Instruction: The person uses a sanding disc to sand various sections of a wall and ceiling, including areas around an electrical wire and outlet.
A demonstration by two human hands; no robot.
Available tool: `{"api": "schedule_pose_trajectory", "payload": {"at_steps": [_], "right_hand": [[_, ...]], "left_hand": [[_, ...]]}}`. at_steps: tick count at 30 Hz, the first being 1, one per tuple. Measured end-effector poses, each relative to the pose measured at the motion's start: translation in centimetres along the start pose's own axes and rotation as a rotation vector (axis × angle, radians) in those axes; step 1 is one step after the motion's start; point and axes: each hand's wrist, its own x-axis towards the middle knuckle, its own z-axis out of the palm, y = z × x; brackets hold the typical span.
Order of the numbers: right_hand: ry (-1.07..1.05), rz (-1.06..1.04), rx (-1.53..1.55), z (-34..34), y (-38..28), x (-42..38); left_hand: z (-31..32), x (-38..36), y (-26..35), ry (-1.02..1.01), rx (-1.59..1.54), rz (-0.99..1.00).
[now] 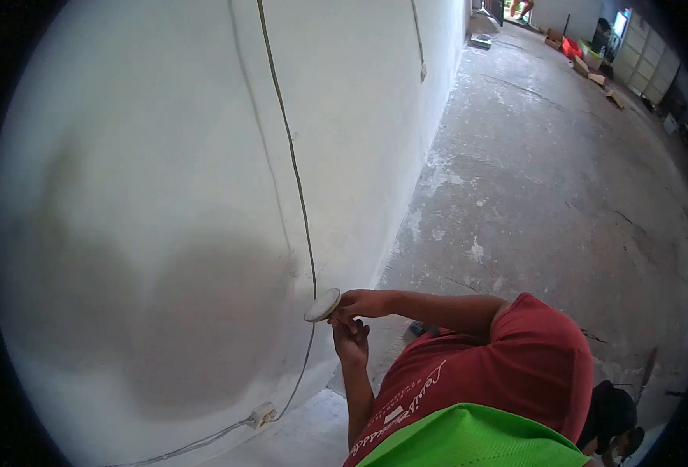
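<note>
A flat, white round disc (322,305) with a yellowish rim is held tilted, close to the wall. My right hand (362,302) has its fingers closed on the disc's near edge. Just below it, my left hand (350,342) is raised with bent fingers touching or nearly touching the right fingers; what they hold, if anything, is hidden. A thin grey cable (296,171) runs down the wall, passes behind the disc and comes out below it. Lower down, the cable reaches a white socket box (263,416).
The white wall (165,156) fills the left side. A worn concrete floor (546,171) stretches to the right. A second cable drops to a small wall box (423,71). Cardboard pieces (597,79) and a red item (571,48) lie far back, and a person's legs (523,9) show beyond.
</note>
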Motion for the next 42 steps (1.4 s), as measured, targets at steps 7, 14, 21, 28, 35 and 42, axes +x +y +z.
{"api": "schedule_pose_trajectory", "payload": {"at_steps": [7, 14, 21, 28, 35, 42], "right_hand": [[0.083, -0.032, -0.002, 1.2, -0.6, -0.4], [0.236, -0.023, 0.049, 3.5, -0.8, -1.1], [0.451, -0.122, 0.224, 2.0, 1.4, -2.0], [0.786, -0.197, -0.007, -5.0, -1.6, -3.4], [0.942, -0.061, -0.343, -10.8, -3.1, -1.0], [1.011, -0.080, -0.709, -13.2, -8.8, 5.9]], "left_hand": [[-0.2, -0.4, -0.4, 0.022, 0.115, 0.071], [-0.4, -0.6, -1.0, -0.055, 0.147, 0.090], [1.2, -0.4, 0.1, -0.228, 0.668, 0.076], [0.1, -3.5, 5.3, -0.124, 1.061, 0.353], [-4.8, -5.2, 8.3, 0.143, 1.122, 0.398], [-4.8, -5.1, 9.3, -0.031, 1.300, 0.342]]}}
